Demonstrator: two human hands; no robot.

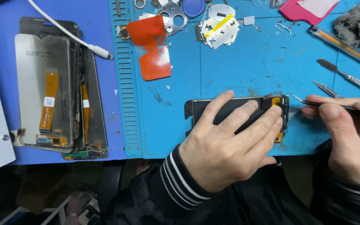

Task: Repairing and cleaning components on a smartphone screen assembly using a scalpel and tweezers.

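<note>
A dark phone screen panel [198,109] lies face down near the front edge of the blue work mat [238,66]. My left hand [226,141] rests flat on it, fingers spread, pressing it down. An orange flex connector [276,101] shows at the panel's right end. My right hand [351,137] pinches metal tweezers [309,101], whose tip sits just to the right of that end of the panel.
A stack of old screen panels [59,87] lies at the left with a white cable [80,39] across it. Orange film [153,48], a metal camera bracket [172,16], razor blades [219,27], a spudger [346,77] and a grey rag [359,25] are scattered at the back.
</note>
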